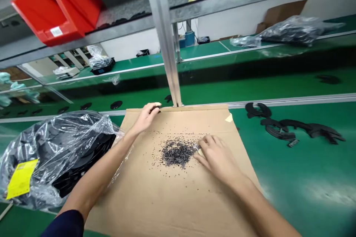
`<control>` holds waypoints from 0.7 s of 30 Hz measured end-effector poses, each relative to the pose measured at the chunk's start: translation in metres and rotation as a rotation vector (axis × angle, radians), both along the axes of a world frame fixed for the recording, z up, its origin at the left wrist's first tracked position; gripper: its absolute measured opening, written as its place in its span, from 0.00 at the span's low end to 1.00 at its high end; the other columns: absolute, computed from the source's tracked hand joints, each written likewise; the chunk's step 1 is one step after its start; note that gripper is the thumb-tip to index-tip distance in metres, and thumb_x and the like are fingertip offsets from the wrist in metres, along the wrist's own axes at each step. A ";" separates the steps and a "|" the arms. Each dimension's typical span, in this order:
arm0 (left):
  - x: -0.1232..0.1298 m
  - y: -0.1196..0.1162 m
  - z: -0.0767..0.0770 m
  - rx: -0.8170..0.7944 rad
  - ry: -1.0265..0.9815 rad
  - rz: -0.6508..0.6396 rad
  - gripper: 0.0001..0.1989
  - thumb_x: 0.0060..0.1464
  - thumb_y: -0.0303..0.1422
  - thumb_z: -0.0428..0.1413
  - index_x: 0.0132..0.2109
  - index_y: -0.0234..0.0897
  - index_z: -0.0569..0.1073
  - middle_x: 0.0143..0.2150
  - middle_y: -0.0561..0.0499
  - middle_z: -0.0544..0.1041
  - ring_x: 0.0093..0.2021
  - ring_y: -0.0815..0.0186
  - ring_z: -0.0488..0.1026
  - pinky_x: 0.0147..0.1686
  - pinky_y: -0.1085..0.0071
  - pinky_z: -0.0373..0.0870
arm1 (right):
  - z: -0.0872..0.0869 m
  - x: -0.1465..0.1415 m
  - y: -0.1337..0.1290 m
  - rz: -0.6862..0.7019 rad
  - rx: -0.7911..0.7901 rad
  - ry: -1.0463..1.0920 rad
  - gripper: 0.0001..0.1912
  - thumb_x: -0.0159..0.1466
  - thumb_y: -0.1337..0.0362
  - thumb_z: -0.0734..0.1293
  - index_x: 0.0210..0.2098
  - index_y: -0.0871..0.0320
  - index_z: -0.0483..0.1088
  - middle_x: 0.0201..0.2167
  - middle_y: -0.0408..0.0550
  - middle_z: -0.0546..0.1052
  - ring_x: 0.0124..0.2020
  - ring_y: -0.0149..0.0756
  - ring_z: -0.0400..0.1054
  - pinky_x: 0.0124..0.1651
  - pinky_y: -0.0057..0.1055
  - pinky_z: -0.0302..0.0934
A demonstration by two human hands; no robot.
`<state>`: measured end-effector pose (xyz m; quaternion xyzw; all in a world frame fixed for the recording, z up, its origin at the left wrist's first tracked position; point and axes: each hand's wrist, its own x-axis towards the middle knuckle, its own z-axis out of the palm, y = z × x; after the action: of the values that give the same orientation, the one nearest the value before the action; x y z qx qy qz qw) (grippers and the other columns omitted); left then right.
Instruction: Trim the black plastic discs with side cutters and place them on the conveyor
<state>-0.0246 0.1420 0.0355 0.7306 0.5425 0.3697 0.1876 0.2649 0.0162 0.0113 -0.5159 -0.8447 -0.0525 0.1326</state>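
Head view: a small silver tool (196,147) is pinched by the right hand (215,153) beside dark bits (178,153) heaped on cardboard (167,200).
Scatter is probably best avoided by light, low movements; the grip of the left hand (147,117) cannot be made out.

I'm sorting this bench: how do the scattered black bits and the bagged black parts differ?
The black bits are tiny and loose; the bagged parts are far larger and wrapped in clear plastic. The black bits lie on cardboard; the bagged parts sit left of them. Both look dark.
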 end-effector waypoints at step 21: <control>0.044 0.097 -0.010 -0.236 0.132 0.344 0.15 0.64 0.38 0.57 0.54 0.34 0.72 0.52 0.45 0.75 0.48 0.60 0.76 0.47 0.59 0.77 | 0.005 -0.007 -0.010 -0.017 0.081 0.170 0.07 0.65 0.61 0.70 0.38 0.58 0.73 0.39 0.53 0.76 0.42 0.44 0.69 0.43 0.38 0.65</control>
<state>0.0191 0.2392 0.0258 0.6230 0.7098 0.2815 0.1697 0.2580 0.0066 0.0166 -0.5199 -0.8231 -0.0437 0.2242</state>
